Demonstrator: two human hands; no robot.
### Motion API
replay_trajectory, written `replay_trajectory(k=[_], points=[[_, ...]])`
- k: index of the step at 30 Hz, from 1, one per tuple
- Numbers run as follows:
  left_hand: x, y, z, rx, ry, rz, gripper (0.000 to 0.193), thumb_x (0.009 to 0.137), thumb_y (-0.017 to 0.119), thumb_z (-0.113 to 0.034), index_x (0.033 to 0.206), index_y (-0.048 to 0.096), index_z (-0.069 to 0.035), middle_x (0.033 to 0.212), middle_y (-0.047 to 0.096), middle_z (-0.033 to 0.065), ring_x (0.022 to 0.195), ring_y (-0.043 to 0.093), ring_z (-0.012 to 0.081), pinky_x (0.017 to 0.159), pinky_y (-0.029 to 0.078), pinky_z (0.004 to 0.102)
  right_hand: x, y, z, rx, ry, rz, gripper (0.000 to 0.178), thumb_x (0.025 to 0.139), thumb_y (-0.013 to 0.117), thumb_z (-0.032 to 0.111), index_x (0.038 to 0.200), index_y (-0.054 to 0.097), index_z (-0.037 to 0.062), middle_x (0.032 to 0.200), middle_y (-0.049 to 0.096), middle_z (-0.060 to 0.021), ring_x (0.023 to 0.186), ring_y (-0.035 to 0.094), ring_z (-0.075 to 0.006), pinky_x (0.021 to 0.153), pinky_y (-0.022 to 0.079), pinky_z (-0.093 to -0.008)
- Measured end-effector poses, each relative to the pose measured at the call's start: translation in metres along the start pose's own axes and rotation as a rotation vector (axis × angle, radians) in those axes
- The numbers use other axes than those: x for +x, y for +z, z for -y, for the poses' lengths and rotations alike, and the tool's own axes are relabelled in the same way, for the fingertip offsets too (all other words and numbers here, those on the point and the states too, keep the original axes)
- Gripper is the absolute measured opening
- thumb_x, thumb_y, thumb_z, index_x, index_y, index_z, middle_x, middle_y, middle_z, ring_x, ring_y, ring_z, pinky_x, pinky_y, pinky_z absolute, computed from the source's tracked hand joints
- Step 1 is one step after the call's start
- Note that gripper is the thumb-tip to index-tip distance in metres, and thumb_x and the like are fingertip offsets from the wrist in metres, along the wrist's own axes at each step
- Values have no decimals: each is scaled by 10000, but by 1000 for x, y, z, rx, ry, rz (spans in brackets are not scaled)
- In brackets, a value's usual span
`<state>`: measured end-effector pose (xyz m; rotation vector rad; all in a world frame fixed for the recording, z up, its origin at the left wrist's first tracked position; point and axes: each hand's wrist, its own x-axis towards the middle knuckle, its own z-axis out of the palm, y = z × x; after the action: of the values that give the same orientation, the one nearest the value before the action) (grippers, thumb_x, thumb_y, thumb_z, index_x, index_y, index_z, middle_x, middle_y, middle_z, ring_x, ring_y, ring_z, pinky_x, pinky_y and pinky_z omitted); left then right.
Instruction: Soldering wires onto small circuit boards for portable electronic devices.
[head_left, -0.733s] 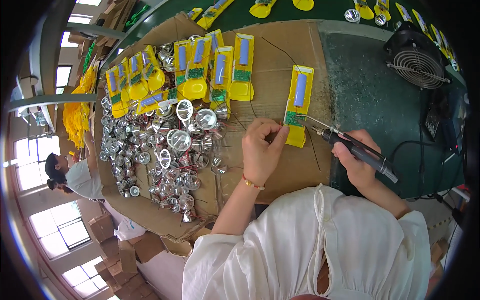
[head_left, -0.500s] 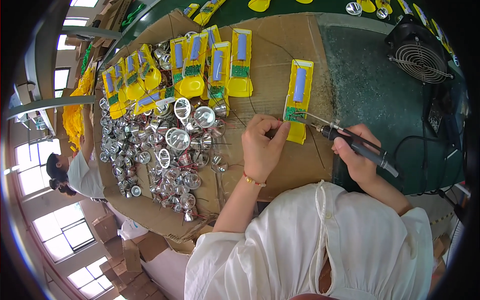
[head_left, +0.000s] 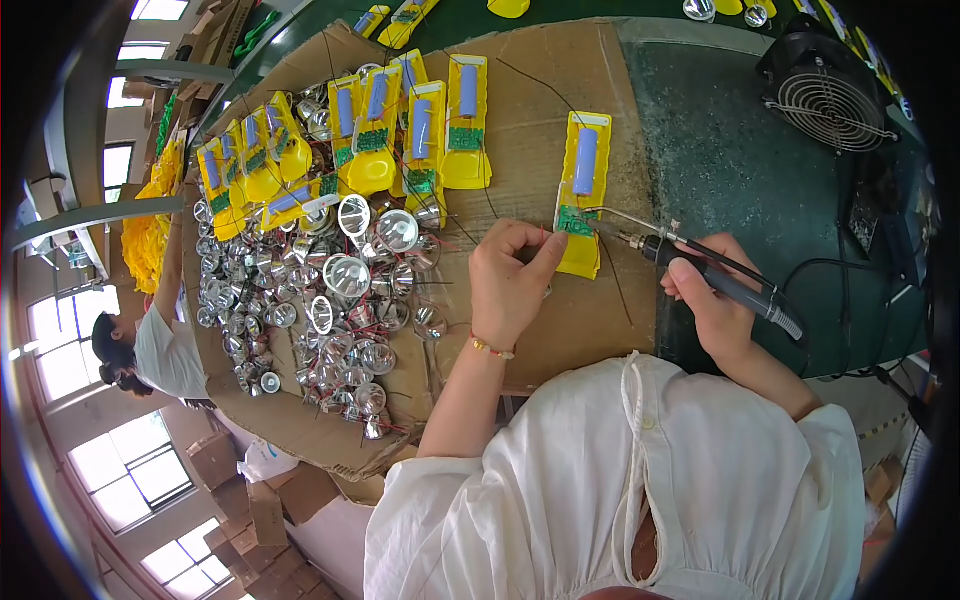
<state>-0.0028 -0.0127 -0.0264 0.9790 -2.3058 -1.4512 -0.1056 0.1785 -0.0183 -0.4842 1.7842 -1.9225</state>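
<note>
A yellow plastic lamp housing (head_left: 578, 262) lies on the cardboard in front of me, with a blue-violet battery cell (head_left: 585, 162) and a green circuit board (head_left: 575, 221) in it. At the board's left edge my left hand (head_left: 508, 285) is closed in a pinch on a thin red wire (head_left: 543, 238). Its fingertips partly hide the wire. My right hand (head_left: 722, 310) grips a black soldering iron (head_left: 715, 283) with a thin metal feed tube (head_left: 630, 217) along it. The iron's tip is by the board's right edge; whether it touches is too small to tell.
Many silvery reflector cups (head_left: 345, 275) with wires cover the cardboard (head_left: 540, 70) at left. Several more yellow housings (head_left: 465, 120) lie behind them. A black fan (head_left: 825, 105) stands at far right, near cables (head_left: 845, 290). Another person (head_left: 165, 350) works at left.
The whole view has shifted slightly, so things sit a little further left and up. The iron's tip has drawn slightly rightward over the board. My left hand keeps its pinch beside it.
</note>
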Motion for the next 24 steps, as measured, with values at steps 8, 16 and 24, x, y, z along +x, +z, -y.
replay_trajectory(k=[8,16,24], points=[[-21,-5,11,-196,170,-75,86,778,661,-42,852,659,1,850,595,52,699,547,95,594,440,218,-9,-10,4,-10,-29,-3,170,796,647,96,874,541,-12,689,624,-71,602,580,-86,556,462,-213],[-10,4,-7,230,349,-6,80,772,633,-75,807,674,-16,854,538,85,745,525,180,637,421,267,-8,-8,4,-152,-123,15,144,783,652,79,842,555,-9,670,625,-54,580,567,-73,534,447,-210],[0,5,-14,396,375,62,74,716,661,-128,716,681,-57,785,537,77,783,501,259,679,438,348,-6,-5,2,-190,-162,25,128,781,650,59,832,554,-9,668,621,-50,572,567,-75,523,445,-209]])
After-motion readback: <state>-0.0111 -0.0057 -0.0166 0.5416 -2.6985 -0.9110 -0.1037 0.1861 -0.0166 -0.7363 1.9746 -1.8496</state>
